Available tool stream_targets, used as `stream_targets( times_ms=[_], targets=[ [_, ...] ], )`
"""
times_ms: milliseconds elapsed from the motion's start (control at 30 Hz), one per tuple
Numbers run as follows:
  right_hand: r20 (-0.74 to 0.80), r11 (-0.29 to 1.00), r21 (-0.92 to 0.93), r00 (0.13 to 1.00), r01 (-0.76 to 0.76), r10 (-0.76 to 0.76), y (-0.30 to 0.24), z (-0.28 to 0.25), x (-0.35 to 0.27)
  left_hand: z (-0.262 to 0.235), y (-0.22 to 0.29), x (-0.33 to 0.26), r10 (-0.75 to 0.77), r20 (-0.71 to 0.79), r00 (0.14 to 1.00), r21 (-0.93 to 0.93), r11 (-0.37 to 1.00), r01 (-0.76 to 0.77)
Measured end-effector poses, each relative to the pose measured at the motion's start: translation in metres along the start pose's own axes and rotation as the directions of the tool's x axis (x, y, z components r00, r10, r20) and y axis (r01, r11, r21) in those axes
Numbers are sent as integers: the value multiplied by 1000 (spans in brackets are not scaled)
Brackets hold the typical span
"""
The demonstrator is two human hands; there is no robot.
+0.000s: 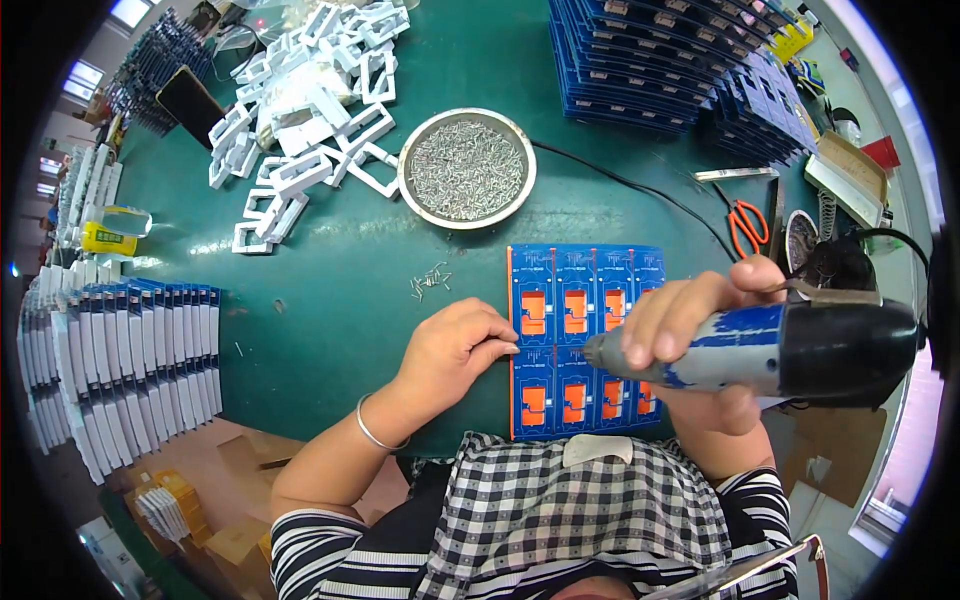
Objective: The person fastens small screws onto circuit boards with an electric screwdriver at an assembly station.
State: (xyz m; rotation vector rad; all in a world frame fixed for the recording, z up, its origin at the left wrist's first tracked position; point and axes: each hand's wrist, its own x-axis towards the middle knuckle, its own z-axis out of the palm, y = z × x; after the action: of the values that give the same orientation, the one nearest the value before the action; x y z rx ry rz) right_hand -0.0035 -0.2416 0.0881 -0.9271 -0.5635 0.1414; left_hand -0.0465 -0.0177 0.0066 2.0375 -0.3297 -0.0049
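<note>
Kinda annoying: part of the blue panel (pixel 560 348) is hidden behind the electric driver (pixel 755 350) and right hand (pixel 685 315); tall board stack (pixel 640 75) beyond the panel's cropped.

dark printed characters run across a yellow label (pixel 106 239) on a see-through item (pixel 130 220) by the left edge of the counter (pixel 320 340). fine white printing, too small to make out, marks the blue circuit-board panel (pixel 553 362) at the near edge. any lettering on the yellow object (pixel 792 42) toward the far right corner is too small to tell.
</note>
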Motion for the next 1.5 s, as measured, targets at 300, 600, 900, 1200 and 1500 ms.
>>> stream_targets(
  times_ms=[300,600,900,1200,1500],
  targets=[
    [-129,989,59,981,-139,146,10,4,-2,1,5,3,81,57,995,142,986,-88],
    [-28,969,-226,995,-98,94,4,13,10,-7,12,8,80,130,988,257,960,-112],
    [-31,989,-130,997,67,-72,14,-2,6,-8,15,10,135,182,974,307,933,-186],
    [62,997,12,995,75,-75,20,-10,7,-2,-1,10,94,95,991,182,977,-110],
    [94,1000,-32,996,1,2,27,11,6,0,-10,8,199,24,980,98,975,-201]
  ],
)
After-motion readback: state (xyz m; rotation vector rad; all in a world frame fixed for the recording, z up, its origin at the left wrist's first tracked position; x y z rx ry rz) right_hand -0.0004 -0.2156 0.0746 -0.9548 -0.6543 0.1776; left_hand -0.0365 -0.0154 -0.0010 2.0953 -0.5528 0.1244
